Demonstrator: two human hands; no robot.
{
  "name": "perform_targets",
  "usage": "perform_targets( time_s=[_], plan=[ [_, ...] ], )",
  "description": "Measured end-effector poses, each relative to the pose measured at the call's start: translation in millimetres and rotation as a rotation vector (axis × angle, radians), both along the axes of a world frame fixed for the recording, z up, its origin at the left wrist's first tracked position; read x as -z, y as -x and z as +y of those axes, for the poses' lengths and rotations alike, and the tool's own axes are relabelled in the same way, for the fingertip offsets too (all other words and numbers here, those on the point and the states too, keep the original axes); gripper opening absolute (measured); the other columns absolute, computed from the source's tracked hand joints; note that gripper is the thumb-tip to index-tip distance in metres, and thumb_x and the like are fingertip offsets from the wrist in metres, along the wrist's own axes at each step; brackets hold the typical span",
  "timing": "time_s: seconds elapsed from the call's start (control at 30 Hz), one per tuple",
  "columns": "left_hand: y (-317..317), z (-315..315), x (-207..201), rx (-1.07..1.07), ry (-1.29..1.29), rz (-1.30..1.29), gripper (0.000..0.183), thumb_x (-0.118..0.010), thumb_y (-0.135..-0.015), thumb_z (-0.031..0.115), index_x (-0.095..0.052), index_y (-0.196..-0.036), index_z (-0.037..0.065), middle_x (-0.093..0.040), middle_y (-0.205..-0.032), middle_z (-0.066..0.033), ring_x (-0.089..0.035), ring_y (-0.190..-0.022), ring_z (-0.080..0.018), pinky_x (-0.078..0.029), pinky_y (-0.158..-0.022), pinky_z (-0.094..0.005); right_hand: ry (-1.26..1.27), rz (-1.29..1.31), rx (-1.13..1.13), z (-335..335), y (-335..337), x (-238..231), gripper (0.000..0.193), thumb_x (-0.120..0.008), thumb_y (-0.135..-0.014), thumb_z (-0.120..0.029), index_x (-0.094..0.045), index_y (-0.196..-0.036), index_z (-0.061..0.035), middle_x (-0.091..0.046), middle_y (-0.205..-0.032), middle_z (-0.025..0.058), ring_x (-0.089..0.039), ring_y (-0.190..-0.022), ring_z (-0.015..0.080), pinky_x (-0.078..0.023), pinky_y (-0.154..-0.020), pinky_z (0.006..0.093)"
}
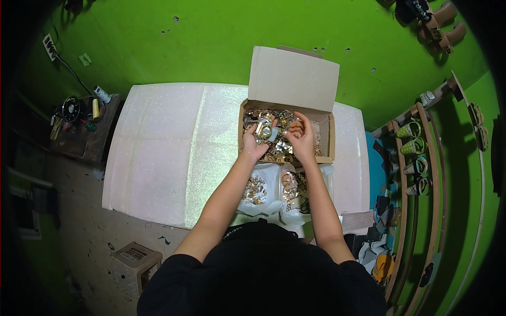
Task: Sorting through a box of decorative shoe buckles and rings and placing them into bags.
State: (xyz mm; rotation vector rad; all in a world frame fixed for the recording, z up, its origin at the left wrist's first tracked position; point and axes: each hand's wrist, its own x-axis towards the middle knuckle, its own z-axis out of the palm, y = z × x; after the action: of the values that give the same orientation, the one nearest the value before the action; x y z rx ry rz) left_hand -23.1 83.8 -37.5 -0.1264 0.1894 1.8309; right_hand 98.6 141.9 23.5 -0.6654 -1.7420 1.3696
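Note:
A cardboard box [291, 70] stands open with its lid raised, full of mixed gold and silver metal fittings [282, 149]. Over the box, my left hand [252, 149] is turned palm up, with shiny metal buckles [262, 129] resting in its curled fingers. Just to the right, my right hand [303, 143] has its thumb and fingers drawn together above the fittings; whatever lies between the fingertips is too small to make out. Two white plastic bags sit in front of the box: the left bag [270, 174] holds small silver and gold pieces, and the right bag [304, 217] holds larger metal parts.
The box and bags rest on a table covered with shimmering white sheet [158, 152]. At left is a small dark bench [84, 142] with thread spools. A shoe rack [403, 210] lines the right side, beside scraps of material [374, 250]. A cardboard carton [135, 258] stands on the floor.

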Motion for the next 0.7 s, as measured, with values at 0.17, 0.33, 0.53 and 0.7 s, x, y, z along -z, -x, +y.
perform_targets(
  time_s=[0.17,0.33,0.53,0.7],
  plan=[
    [-0.1,0.4,2.0,0.013,0.016,0.025,0.042,-0.024,-0.087,0.024,-0.043,-0.112,-0.004,-0.049,-0.112,-0.0173,-0.047,-0.105,-0.0267,-0.035,-0.091,-0.037,-0.246,-0.599,-0.032,-0.8,6.5,-1.2,0.018,-0.063,-0.068,-0.017,-0.06,-0.078,-0.003,-0.054,-0.073,0.0086,-0.053,-0.068,0.0208,-0.043,-0.061,0.0324],
    [4.9,3.6,21.1,0.012,0.031,0.067,0.04,-0.027,-0.087,0.026,-0.047,-0.11,0.001,-0.053,-0.109,-0.0126,-0.049,-0.101,-0.0244,-0.033,-0.091,-0.036,-0.595,-0.71,0.241,-23.3,26.4,-1.6,0.025,-0.062,-0.068,-0.026,-0.06,-0.068,-0.0018,-0.055,-0.064,0.0121,-0.055,-0.065,0.0274,-0.043,-0.059,0.0363],
    [1.8,4.8,19.8,-0.012,0.163,0.058,0.039,-0.03,-0.086,0.026,-0.044,-0.11,-0.001,-0.052,-0.108,-0.0161,-0.05,-0.098,-0.0271,-0.036,-0.09,-0.0395,-0.203,-0.607,0.208,-15.5,34.6,11.4,0.02,-0.061,-0.068,-0.02,-0.058,-0.065,0.0001,-0.055,-0.06,0.0099,-0.054,-0.054,0.0179,-0.042,-0.051,0.0294],
    [3.2,3.9,19.8,0.0,0.171,0.006,0.036,-0.031,-0.086,0.026,-0.048,-0.106,0.0,-0.054,-0.104,-0.0156,-0.053,-0.094,-0.0261,-0.038,-0.087,-0.0404,-0.04,-0.409,0.164,-6.8,33.5,15.3,0.015,-0.061,-0.069,-0.013,-0.055,-0.069,0.001,-0.056,-0.061,0.0059,-0.052,-0.055,0.0091,-0.041,-0.05,0.0231]
  ],
)
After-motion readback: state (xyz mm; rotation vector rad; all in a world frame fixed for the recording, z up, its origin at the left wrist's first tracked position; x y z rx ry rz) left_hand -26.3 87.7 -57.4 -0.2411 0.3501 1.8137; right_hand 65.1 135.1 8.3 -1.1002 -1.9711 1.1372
